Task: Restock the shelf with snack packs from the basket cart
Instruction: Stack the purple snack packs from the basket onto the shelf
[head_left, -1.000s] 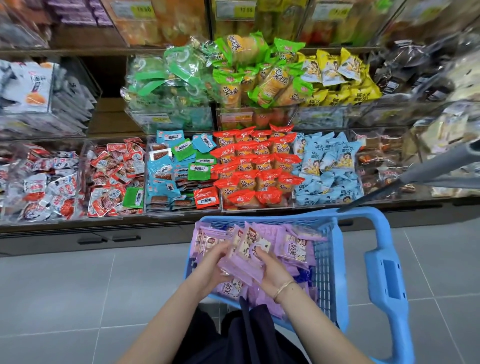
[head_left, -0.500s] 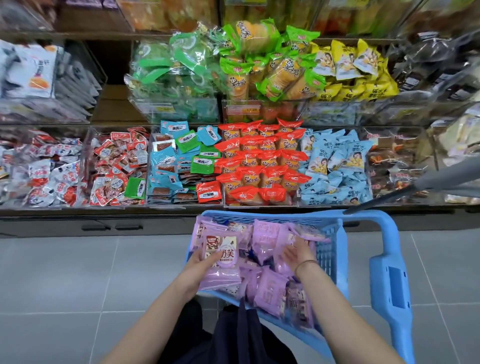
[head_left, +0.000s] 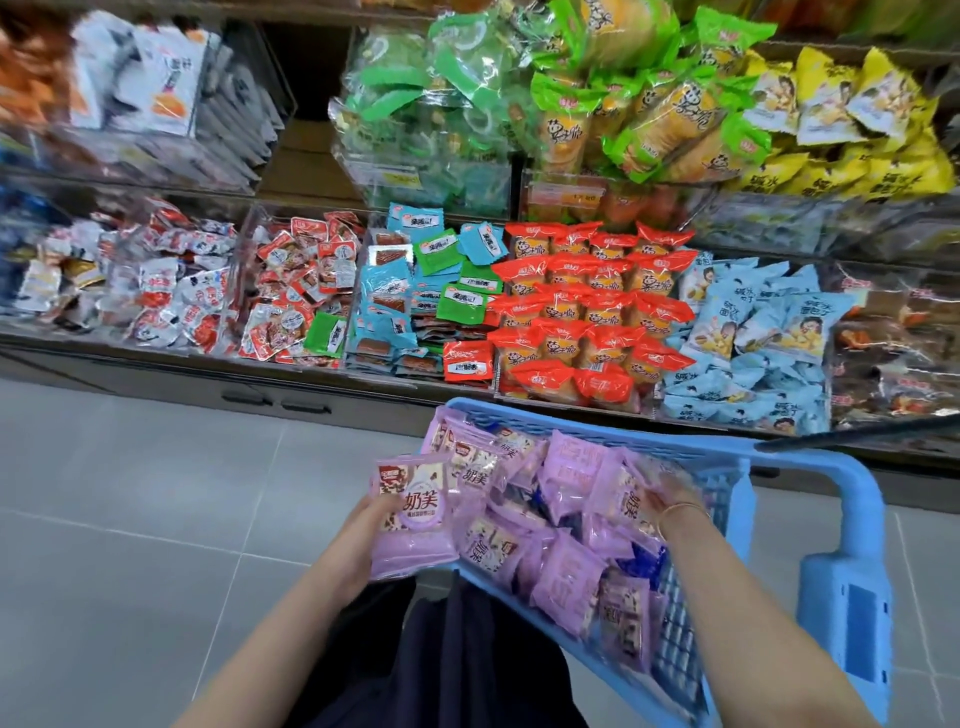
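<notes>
A glossy purple snack pack (head_left: 413, 519), flat and pillow-shaped, is gripped by the left hand (head_left: 363, 540) at the near left edge of the blue plastic basket cart (head_left: 847, 587), thumb pressed on its face. The right hand (head_left: 670, 501) is buried among crinkled purple packs (head_left: 566, 566) heaped in the lattice-walled basket; its grip cannot be told. Beyond, clear shelf bins (head_left: 582, 384) are filled with orange-wrapped cakes (head_left: 587, 317) and pale blue packets (head_left: 753, 343).

Bright, even shop light with soft shadows. Wrappers glint (mostly upper shelf (head_left: 519, 197)); edges bend and blur.
</notes>
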